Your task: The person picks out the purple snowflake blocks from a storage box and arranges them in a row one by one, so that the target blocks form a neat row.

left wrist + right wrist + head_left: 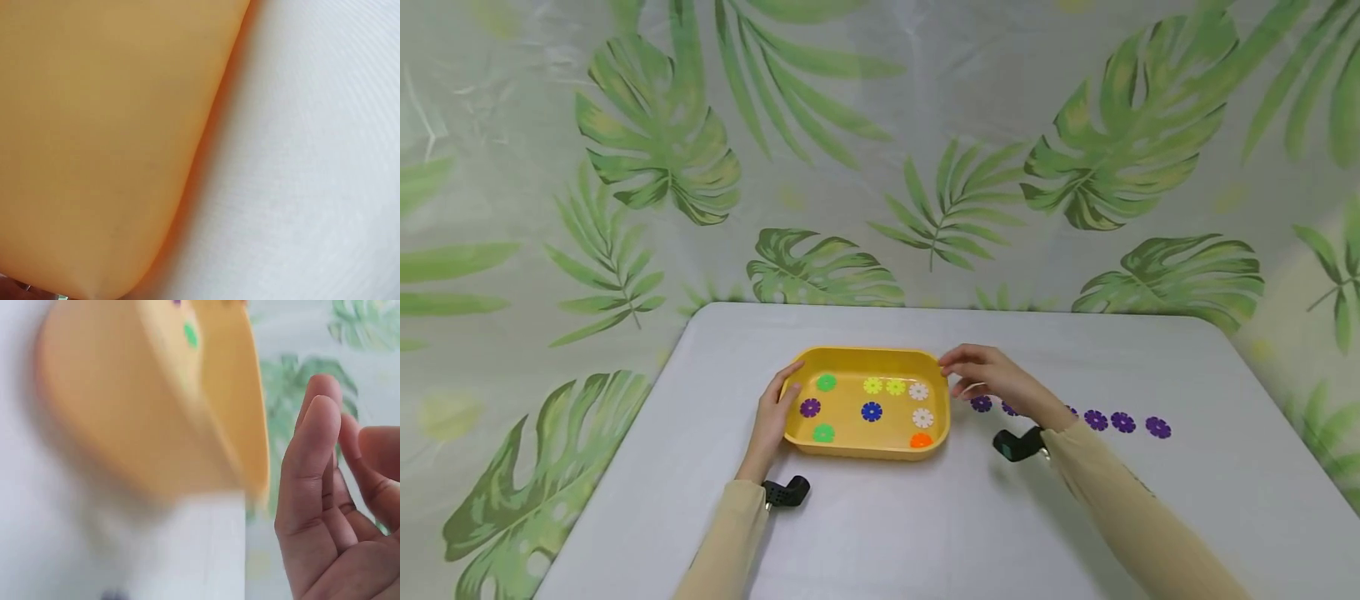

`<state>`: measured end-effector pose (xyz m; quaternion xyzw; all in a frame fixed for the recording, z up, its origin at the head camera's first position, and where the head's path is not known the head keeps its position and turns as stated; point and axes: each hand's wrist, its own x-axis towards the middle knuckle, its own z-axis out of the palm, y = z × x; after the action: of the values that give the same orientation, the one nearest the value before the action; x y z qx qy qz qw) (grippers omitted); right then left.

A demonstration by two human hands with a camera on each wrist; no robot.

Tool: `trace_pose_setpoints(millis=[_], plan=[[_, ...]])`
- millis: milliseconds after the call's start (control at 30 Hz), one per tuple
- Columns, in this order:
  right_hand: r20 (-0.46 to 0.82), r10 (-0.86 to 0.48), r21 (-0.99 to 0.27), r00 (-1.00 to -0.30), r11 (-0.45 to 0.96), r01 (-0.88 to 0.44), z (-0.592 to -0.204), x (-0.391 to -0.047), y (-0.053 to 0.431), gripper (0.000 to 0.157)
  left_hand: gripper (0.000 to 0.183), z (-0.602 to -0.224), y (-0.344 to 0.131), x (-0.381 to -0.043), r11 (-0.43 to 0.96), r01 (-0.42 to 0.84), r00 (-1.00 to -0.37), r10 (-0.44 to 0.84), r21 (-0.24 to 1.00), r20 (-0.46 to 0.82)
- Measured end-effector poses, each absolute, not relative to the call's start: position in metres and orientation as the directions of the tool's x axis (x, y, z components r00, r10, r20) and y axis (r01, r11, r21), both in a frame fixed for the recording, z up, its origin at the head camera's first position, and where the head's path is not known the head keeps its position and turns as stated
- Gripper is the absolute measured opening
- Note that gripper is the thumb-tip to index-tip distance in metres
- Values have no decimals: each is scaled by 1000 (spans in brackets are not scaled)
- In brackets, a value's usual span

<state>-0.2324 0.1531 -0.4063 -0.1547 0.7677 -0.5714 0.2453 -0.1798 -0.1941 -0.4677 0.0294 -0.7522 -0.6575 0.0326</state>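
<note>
A yellow plastic tray [868,451] stands on the table, its outer wall [106,125] filling much of the left wrist view. My left hand [769,417] grips its left rim, with the thumb over the edge. Beside the right rim is my right hand [1000,379], fingers loosely bent; the right wrist view shows this hand [337,506] holding nothing and a gap between it and the tray [125,406]. Inside the tray lie flower-shaped plastic discs: a blue disc [872,412], a purple disc [810,407], an orange disc [921,440], and green, yellow and white pairs.
Several purple flower-shaped discs [1123,422] lie in a row to the right of the tray, some partly hidden behind my right hand and wrist. A white cloth covers the table [880,525]. Behind it hangs a leaf-patterned curtain [880,167].
</note>
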Motion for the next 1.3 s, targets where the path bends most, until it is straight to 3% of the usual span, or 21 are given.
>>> trace_pose_setpoints(millis=[267, 533, 700, 1033, 1300], plan=[[-317, -599, -941, -736, 292, 168, -411, -244, 35, 34, 38, -490, -200, -188, 143, 21, -993, -108, 990, 37], [-459, -591, -886, -663, 357, 295, -429, -250, -34, 31, 39, -471, -197, -179, 123, 4, -996, -83, 992, 14], [-509, -598, -861, -619, 350, 370, -436, -252, -51, 32, 39, -462, -193, -177, 124, 12, -997, -70, 992, 20], [-540, -581, -842, -610, 386, 377, -440, -258, -58, 28, 38, -489, -201, -190, 163, 28, -993, -108, 986, 46], [-547, -632, -835, -549, 365, 412, -439, -259, -64, 33, 39, -485, -199, -190, 144, 53, -993, -100, 988, 68]])
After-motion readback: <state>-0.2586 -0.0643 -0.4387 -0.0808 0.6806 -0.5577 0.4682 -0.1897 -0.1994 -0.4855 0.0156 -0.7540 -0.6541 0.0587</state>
